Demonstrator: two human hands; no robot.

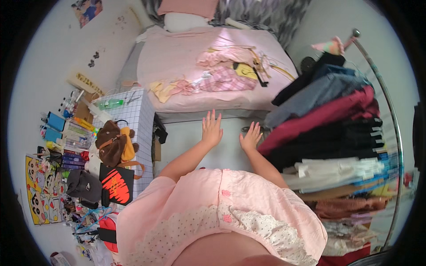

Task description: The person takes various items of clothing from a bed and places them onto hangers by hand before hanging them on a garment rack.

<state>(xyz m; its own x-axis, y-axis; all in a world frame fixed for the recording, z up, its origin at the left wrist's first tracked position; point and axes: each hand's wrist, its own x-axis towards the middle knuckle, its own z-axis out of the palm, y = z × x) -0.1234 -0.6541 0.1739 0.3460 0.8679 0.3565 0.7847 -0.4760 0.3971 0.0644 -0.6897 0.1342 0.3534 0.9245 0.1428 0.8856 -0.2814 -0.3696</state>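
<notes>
My left hand (211, 130) is held out over the floor with its fingers spread and nothing in it. To its right, my right hand (251, 136) is also empty, fingers apart, near the clothes hanging on the rail. Beyond both hands stands a bed with a pink sheet (173, 60). On the bed lie a pink checked garment (229, 79), a pink ruffled garment (226, 56), a yellow garment piece (245, 70) and several clothes hangers (281, 71). A pale yellow cloth (161, 91) lies near the bed's front left corner.
On the left, a table with a grid-patterned cover (145, 109) holds a brown plush bag (111, 143), a green bottle (111, 104), a dark cap (84, 186) and books (73, 159). On the right, a metal clothes rail (392, 113) carries jeans (319, 89) and many other garments.
</notes>
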